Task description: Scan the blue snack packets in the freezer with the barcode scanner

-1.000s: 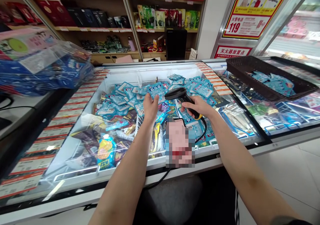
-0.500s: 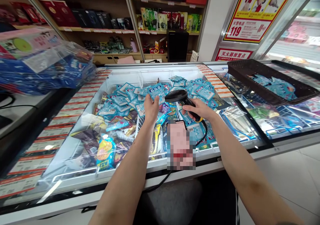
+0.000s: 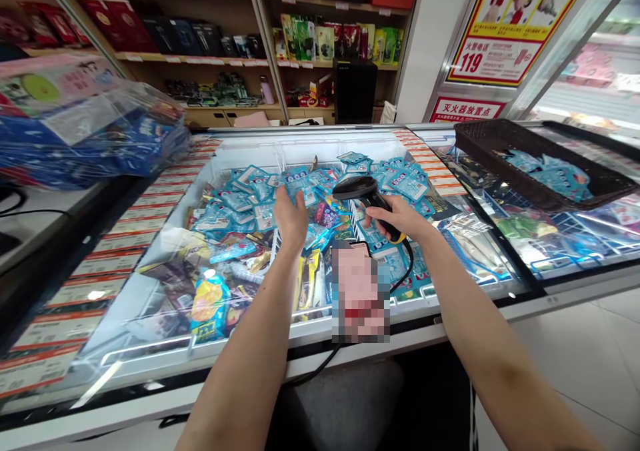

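Observation:
My right hand (image 3: 400, 216) is wrapped round the handle of a black barcode scanner (image 3: 356, 188), its wide head pointing left. From the grip a black cable (image 3: 406, 274) hangs down. My left hand (image 3: 291, 217) pinches the near edge of a small blue packet (image 3: 300, 183), whose printed face shows above my fingers. Many similar blue packets (image 3: 407, 184) lie spread beneath and behind both hands. Below the scanner lies a phone (image 3: 356, 284) with its screen up, partly blurred out.
The phone and packets are on a chest freezer's glass top (image 3: 145, 324), with ice-cream wrappers visible below. At right stands a dark brown basket (image 3: 530, 151) holding more blue packets. Plastic-wrapped boxes (image 3: 100, 131) sit at left. Stocked shelves (image 3: 200, 57) line the back.
My left hand has shifted a little left, carrying the blue packet along. The scanner in my right hand has moved only slightly.

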Motion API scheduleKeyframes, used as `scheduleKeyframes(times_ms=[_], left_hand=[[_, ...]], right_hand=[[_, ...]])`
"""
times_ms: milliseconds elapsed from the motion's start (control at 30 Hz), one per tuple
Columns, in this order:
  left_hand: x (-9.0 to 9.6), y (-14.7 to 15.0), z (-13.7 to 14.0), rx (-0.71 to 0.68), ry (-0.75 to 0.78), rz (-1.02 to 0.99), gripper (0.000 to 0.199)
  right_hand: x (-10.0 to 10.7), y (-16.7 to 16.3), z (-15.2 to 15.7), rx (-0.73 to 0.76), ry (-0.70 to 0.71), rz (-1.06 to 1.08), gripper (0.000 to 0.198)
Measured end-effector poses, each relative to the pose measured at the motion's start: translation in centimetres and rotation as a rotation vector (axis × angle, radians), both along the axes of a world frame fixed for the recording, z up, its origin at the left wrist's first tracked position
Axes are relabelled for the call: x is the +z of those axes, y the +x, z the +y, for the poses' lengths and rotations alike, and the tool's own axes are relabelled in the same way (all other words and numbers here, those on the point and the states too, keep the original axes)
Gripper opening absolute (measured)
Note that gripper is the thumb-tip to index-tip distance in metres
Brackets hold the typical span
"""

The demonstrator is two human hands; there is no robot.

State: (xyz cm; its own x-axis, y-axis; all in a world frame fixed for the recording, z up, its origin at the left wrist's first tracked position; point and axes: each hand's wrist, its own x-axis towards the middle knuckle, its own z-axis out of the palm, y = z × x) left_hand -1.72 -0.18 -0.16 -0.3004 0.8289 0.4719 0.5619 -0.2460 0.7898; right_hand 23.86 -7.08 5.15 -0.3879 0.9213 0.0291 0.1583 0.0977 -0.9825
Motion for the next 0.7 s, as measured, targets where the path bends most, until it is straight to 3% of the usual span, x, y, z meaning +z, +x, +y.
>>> scheduleKeyframes(times_ms=[100, 200, 333, 433, 533, 600, 700], left_hand=[[0.4, -1.0, -0.2, 0.101, -0.014, 0.089, 0.045], [0.9, -1.2, -0.6, 0.109, 0.049, 0.135, 0.063], [1.2, -0.3, -1.0, 0.071, 0.159, 0.27, 0.058], [1.0, 0.9, -0.8, -0.244, 0.169, 0.421, 0.041], [0.5, 2.4, -0.8, -0.596, 0.126, 0.532, 0.038], [0.4, 3.2, -0.9, -0.726, 0.092, 0.572, 0.041], [0.7, 3.9, -1.1, -0.815, 0.03, 0.569, 0.046]], right_hand=[[-0.3, 0.4, 0.4, -0.045, -0.005, -0.018, 0.034], [-0.5, 0.7, 0.7, -0.114, 0.0, -0.044, 0.034], [-0.2, 0.9, 0.7, -0.196, -0.036, -0.03, 0.034], [-0.1, 0.9, 0.8, -0.235, -0.059, 0.003, 0.034], [-0.3, 1.0, 1.0, -0.267, -0.06, 0.035, 0.034], [-0.6, 1.2, 1.3, -0.298, -0.055, 0.032, 0.035], [-0.7, 1.3, 1.7, -0.357, -0.054, 0.013, 0.036]])
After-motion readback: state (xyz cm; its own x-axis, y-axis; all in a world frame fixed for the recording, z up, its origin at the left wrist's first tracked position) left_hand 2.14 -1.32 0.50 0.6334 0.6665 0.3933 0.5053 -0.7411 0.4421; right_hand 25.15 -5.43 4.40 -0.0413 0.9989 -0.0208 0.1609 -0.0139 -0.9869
